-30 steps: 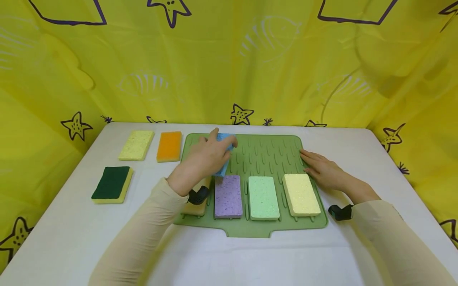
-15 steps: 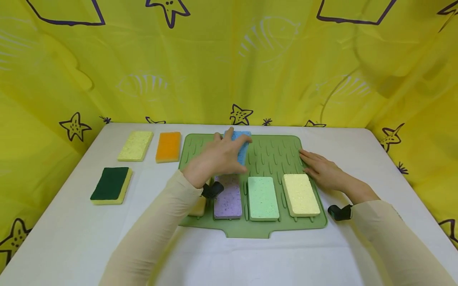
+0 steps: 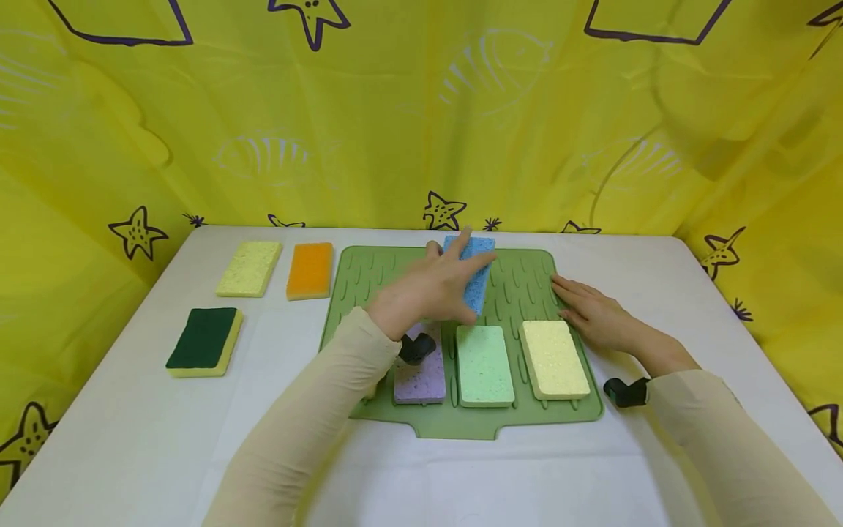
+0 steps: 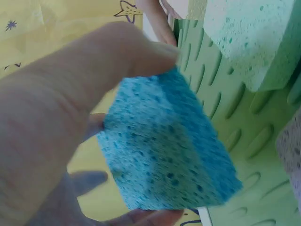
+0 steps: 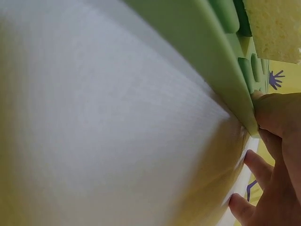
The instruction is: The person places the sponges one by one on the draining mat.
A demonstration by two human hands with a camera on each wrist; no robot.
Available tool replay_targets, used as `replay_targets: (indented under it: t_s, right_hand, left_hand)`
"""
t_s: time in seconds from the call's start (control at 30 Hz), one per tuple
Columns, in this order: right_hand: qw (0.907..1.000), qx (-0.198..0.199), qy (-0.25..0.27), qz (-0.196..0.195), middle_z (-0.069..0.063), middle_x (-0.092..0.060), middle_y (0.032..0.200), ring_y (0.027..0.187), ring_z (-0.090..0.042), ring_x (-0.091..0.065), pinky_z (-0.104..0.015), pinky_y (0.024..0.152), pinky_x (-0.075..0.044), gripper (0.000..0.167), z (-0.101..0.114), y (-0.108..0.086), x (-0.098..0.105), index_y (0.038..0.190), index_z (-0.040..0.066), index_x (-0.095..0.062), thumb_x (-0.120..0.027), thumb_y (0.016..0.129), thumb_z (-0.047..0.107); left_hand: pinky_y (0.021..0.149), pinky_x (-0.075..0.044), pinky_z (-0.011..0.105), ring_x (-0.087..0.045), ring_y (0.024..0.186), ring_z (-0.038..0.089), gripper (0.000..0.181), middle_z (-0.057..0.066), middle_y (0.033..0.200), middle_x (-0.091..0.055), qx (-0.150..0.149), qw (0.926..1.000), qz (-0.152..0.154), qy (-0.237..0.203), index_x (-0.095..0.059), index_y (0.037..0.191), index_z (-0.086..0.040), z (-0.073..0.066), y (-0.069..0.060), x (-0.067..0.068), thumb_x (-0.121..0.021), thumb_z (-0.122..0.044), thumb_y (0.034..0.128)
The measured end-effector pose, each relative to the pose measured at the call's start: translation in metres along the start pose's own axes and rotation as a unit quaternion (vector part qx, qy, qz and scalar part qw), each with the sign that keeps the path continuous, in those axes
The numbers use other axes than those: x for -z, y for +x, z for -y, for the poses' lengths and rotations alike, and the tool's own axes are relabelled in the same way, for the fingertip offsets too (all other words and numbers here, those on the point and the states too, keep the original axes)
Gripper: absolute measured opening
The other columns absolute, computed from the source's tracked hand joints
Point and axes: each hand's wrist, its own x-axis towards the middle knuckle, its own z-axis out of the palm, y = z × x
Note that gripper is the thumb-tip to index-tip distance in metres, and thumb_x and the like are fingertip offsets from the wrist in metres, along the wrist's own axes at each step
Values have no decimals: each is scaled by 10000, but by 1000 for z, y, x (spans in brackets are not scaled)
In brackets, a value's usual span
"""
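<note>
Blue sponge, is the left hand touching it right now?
Touching. The left wrist view shows the left hand pinching the blue sponge, thumb tip against one end.

Blue sponge [image 4: 153,150]: porous, matt. Green mat [image 3: 520,289]: rubbery-looking, ribbed. White tablecloth [image 3: 514,483]: matt fabric. Far yellow curtain [image 3: 375,110]: smooth, slight sheen.

Your left arm [image 3: 303,417] angles in toward the middle, left hand [image 3: 436,287] back-side up, thumb [image 4: 127,49] and a couple of fingers [image 3: 478,262] spread wide in a pinch. Your right arm [image 3: 731,432] angles in too, right hand [image 3: 596,313] kinda low, fingers pretty much straight, pointing inward.
</note>
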Motion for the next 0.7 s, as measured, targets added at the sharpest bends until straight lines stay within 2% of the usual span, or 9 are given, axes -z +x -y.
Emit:
replay_targets:
  t_s: [0.13, 0.23, 0.33, 0.5, 0.6, 0.7]
  right_hand:
    - [10000, -12, 22, 10, -290, -304, 1563, 1414, -508, -296, -649, 1118, -286, 531, 0, 0, 0, 1478, -113, -348, -504, 1025, 116]
    - [10000, -23, 47, 38, -290, -295, 1567, 1415, -511, -291, -653, 1117, -283, 533, 0, 0, 0, 1481, -113, -341, -499, 1027, 117]
    - [10000, -19, 53, 41, -293, -294, 1566, 1415, -514, -289, -652, 1117, -282, 532, 0, 0, 0, 1480, -115, -341, -499, 1026, 113]
    - [9999, -11, 105, 37, -297, -293, 1565, 1416, -517, -285, -652, 1121, -274, 531, -1, -1, -1, 1477, -119, -342, -500, 1023, 106]
    - [9999, -3, 115, 50, -296, -289, 1567, 1418, -516, -283, -650, 1125, -269, 532, -1, -1, -1, 1479, -117, -339, -496, 1027, 113]
    - [9999, -28, 115, 65, -292, -289, 1570, 1419, -513, -284, -648, 1128, -268, 533, -1, 0, -1, 1482, -113, -339, -496, 1028, 119]
  left_hand:
    - [862, -553, 459, -333, 1366, 491, 967, 10, 1692, 51, -252, 9995, -64, 158, -159, 1589, -383, -7, 8, -3, -752, -438, 828]
    - [902, -546, 493, -301, 1402, 491, 928, -3, 1692, 43, -306, 9992, -66, 230, -177, 1586, -382, -11, 13, -6, -736, -454, 848]
    - [918, -542, 485, -291, 1423, 449, 810, -3, 1693, 16, -314, 9992, -12, 257, -278, 1563, -377, -14, 19, -10, -706, -431, 877]
    - [1095, -436, 496, -300, 1461, 398, 635, 73, 1677, -141, -226, 9990, 268, 285, -408, 1520, -314, -20, 32, -19, -657, -385, 940]
    - [1113, -419, 498, -330, 1448, 403, 610, 94, 1650, -230, -110, 9987, 343, 347, -416, 1515, -320, -23, 36, -24, -648, -380, 954]
    - [1082, -445, 505, -363, 1421, 419, 575, 94, 1621, -294, -117, 9984, 329, 441, -435, 1501, -340, -27, 39, -26, -634, -384, 963]
